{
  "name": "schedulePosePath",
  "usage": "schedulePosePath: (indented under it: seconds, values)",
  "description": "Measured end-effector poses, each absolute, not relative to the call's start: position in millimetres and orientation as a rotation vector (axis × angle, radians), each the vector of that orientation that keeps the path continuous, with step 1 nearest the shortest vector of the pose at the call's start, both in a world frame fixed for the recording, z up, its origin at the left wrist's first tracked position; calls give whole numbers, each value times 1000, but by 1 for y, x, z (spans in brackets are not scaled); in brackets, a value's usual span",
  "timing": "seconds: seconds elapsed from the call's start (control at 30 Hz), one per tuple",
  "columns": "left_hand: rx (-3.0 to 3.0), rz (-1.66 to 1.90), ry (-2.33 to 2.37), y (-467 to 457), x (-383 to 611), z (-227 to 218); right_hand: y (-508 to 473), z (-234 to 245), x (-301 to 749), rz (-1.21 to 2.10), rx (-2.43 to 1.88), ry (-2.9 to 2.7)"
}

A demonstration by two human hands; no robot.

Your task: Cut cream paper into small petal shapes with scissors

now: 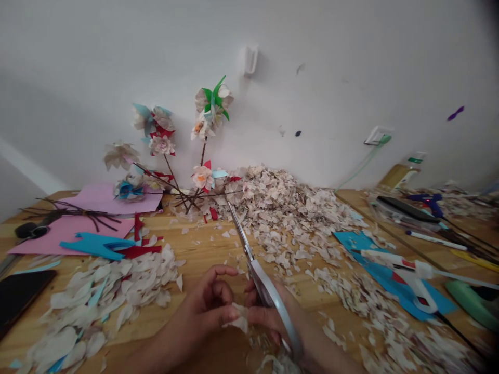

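Low at the table's near edge, our left hand (208,306) pinches a small pale scrap (238,318) between thumb and fingertips. Our right hand (273,319) touches the same scrap with its fingers curled around the scissors (255,270), whose blades lie together and point away toward the paper flowers on twigs (202,122) by the wall. A broad pile of pale cuttings (296,208) spreads from the flowers down the right side and crowds close to our right hand. A heap of cut petals (117,291) lies left of our left hand. Beyond it are a blue cut-out (95,244), red strips (140,250) and a pink sheet (74,221). A dark phone (19,296) sits far left. At right, a glue gun (409,270) rests on a blue sheet (392,283), well apart from our hands.
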State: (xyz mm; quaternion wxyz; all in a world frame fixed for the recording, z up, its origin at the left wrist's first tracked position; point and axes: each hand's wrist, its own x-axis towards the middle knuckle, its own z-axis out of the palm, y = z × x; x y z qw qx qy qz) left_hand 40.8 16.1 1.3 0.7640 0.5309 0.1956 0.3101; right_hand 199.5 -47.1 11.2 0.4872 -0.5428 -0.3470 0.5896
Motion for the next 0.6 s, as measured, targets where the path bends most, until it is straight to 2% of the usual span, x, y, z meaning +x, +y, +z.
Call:
schedulePosePath:
  seconds: [0.37, 0.6]
  values:
    - [930, 712, 535, 19, 46, -3, -44, 13, 199, 1262, -1273, -867]
    - [965, 778, 577, 21, 46, 0, -49, 18, 198, 1325, -1280, -911]
